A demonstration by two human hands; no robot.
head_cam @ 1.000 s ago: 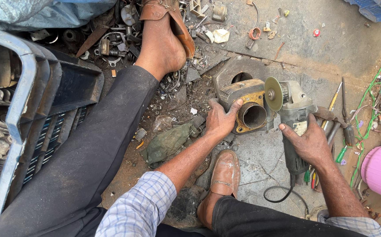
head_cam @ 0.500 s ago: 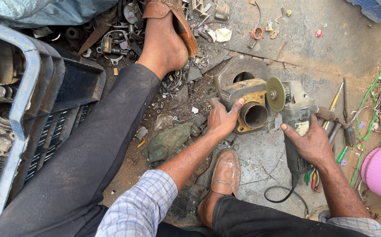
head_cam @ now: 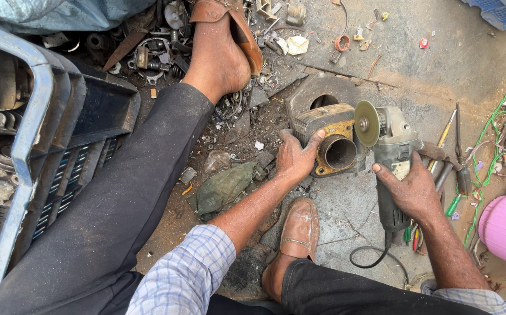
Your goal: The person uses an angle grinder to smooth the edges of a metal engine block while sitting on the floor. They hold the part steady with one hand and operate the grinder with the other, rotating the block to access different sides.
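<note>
The left hand (head_cam: 292,158) grips the finned engine cylinder (head_cam: 329,137) on the concrete floor (head_cam: 439,70), the cylinder at its 2 o'clock. The right hand (head_cam: 411,191) wraps the angle grinder (head_cam: 394,163), whose disc (head_cam: 366,123) sits at its 11 o'clock, touching the cylinder's edge.

We see our left hand (head_cam: 295,158) stretched forward from a rolled check sleeve, palm down, fingers curled and closed on the left side of the metal cylinder (head_cam: 329,140), thumb lying along its top edge. Our right hand (head_cam: 411,191) is on the right of this cylinder, wrapped over the grinder body (head_cam: 394,175), index finger extended, wrist bent slightly inward.
</note>
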